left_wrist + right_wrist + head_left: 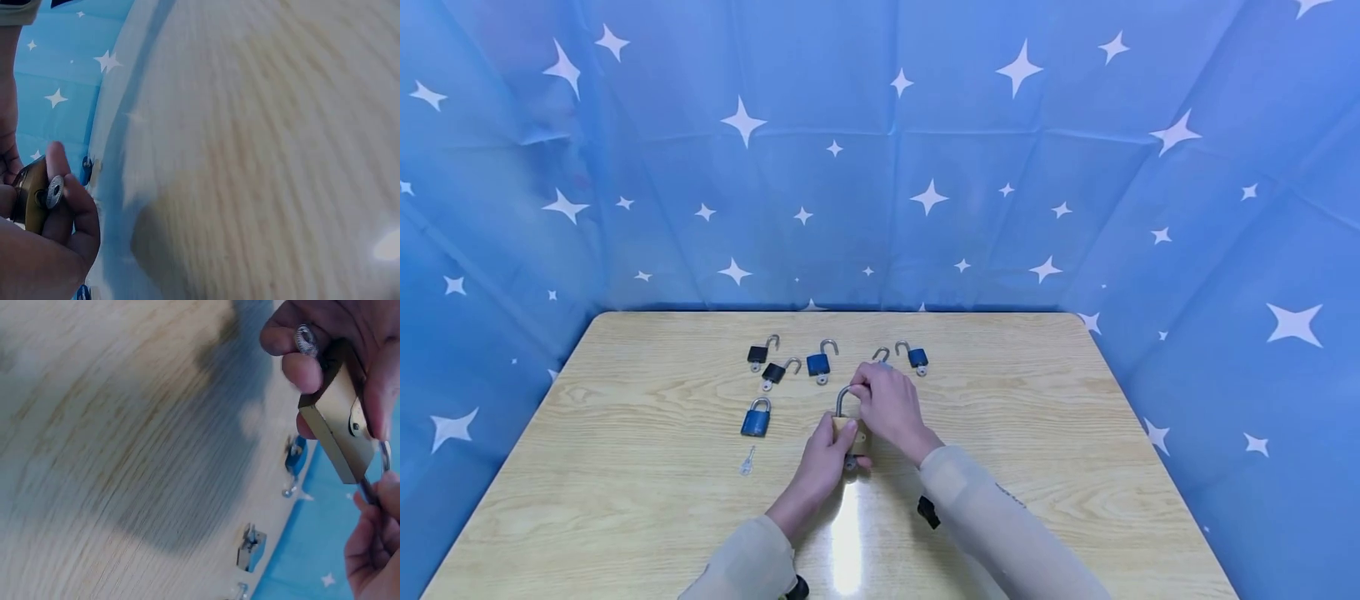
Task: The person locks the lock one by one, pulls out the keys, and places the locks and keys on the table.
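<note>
A brass-coloured padlock [859,435] is held above the table between both hands. My left hand [822,458] grips its body, the thumb lying across the front face. A key [55,192] with a round ridged head sticks out of the bottom end. My right hand [891,404] pinches the steel shackle [839,402] at the far end of the lock. In the right wrist view, one shackle leg enters the padlock body [337,422]; fingers partly hide the rest, so I cannot tell if the other leg is seated.
Behind the hands lie black padlocks [757,355] and blue padlocks [817,365] with raised shackles and keys inserted, one partly covered by the right hand. On the left, a blue padlock [756,422] has its shackle down, with a loose key [747,462] nearby. A star-patterned curtain [880,208] borders the wooden table [625,500].
</note>
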The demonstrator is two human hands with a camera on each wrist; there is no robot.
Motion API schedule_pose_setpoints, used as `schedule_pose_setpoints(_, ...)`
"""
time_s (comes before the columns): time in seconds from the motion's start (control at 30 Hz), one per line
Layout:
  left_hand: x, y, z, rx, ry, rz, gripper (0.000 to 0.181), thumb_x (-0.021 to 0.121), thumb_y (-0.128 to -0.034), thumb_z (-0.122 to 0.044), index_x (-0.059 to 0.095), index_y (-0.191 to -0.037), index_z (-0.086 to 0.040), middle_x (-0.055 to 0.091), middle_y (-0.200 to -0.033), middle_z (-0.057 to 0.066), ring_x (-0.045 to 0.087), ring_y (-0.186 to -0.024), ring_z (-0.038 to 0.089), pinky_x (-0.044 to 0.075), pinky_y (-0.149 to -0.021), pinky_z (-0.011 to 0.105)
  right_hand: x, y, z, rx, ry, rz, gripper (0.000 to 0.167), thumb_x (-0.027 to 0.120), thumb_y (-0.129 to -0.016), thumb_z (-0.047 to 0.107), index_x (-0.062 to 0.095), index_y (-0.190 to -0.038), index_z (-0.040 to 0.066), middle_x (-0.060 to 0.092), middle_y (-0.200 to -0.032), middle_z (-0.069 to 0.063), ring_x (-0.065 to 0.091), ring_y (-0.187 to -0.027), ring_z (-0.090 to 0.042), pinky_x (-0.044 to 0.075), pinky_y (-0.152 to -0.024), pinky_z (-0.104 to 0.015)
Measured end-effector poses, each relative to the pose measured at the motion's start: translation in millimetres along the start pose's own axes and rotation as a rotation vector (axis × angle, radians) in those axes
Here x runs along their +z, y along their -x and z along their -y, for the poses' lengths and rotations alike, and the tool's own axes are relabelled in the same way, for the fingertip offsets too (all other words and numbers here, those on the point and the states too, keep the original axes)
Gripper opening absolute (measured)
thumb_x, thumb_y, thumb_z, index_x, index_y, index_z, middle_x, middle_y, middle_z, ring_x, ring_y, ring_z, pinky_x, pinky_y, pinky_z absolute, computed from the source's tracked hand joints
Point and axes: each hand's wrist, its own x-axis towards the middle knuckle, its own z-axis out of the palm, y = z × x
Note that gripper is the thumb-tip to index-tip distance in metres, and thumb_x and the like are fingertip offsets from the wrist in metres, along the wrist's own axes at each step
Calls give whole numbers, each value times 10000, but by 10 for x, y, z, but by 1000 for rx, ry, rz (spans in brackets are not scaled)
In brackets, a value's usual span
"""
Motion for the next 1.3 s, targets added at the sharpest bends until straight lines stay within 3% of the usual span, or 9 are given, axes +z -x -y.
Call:
schedule_pose_setpoints(0.1, 4, -13, -3, 4, 13, 2, 307, 407, -1049, -354, 385, -1030, -48, 650, -996, 139, 727, -759, 233, 529, -757, 317, -7, -10, -1, 6, -9, 6, 76, 670, -920, 200, 652, -850, 178, 639, -809, 70, 562, -731, -96, 462, -669, -275)
schedule_pose_setpoints(0.33, 32, 2, 11, -5, 99, 8, 306, 405, -1053, -325, 381, -1139, -33, 637, -908, 171, 675, -665, 171, 588, -697, 374, 33, 21, -8, 12, -32, -12, 63, 675, -912, 193, 656, -854, 177, 646, -816, 69, 563, -750, -105, 467, -685, -283)
schedule_pose_setpoints(0.67, 103, 15, 8, -23, 90, -51, 266, 418, -1048, -337, 357, -1023, -79, 543, -884, 90, 630, -622, 164, 573, -653, 358, 41, 70, -17, 7, -53, -38, 76, 667, -917, 189, 643, -846, 174, 641, -807, 71, 566, -731, -106, 464, -672, -275)
schedule_pose_setpoints(0.97, 75, -6, 9, -16, 74, -41, 272, 413, -1049, -340, 340, -973, -89, 549, -791, 76, 599, -578, 168, 562, -592, 377, 67, 113, -40, -23, -23, -33, 92, 685, -901, 161, 625, -832, 175, 646, -795, 75, 561, -697, -92, 449, -640, -242)
schedule_pose_setpoints(1.13, 44, -41, -32, 4, 81, -41, 273, 426, -1044, -346, 377, -1053, -78, 580, -829, 95, 625, -585, 149, 572, -627, 364, -7, 24, -14, -39, -17, 6, 77, 659, -924, 182, 629, -854, 168, 633, -809, 57, 550, -709, -101, 453, -634, -258)
schedule_pose_setpoints(1.3, 36, -77, -51, 5, 110, -1, 293, 416, -1050, -334, 382, -1130, -55, 603, -911, 141, 660, -623, 147, 590, -673, 365, -48, -28, -27, 3, -22, 43, 58, 642, -940, 198, 644, -889, 170, 654, -864, 50, 571, -751, -98, 472, -670, -271)
